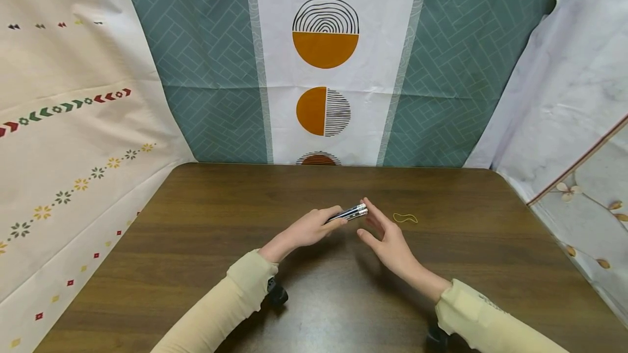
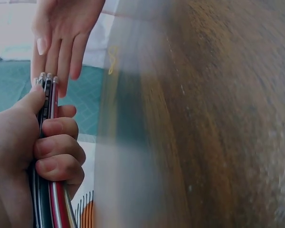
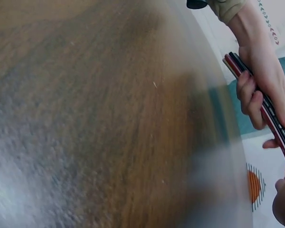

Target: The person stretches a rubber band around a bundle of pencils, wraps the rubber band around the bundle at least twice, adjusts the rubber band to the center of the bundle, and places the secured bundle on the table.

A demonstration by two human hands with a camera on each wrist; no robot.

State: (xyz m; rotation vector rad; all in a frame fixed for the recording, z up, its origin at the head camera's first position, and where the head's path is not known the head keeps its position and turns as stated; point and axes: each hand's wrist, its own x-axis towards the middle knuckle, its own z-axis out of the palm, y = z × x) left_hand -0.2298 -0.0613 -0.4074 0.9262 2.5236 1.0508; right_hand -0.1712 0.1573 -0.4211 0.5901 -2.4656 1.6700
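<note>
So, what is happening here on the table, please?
A person holds a bundle of pencils in the left hand, above a brown wooden table. The right hand is open, its straight fingers against the pencil ends. A yellow rubber band lies on the table just beyond the right hand, untouched.

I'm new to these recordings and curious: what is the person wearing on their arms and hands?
Both arms wear long pale cream-yellow sleeves, the left sleeve and right sleeve ending in loose cuffs at the wrists. The left hand and right hand are bare, without gloves. A small black device sits under the left wrist.
</note>
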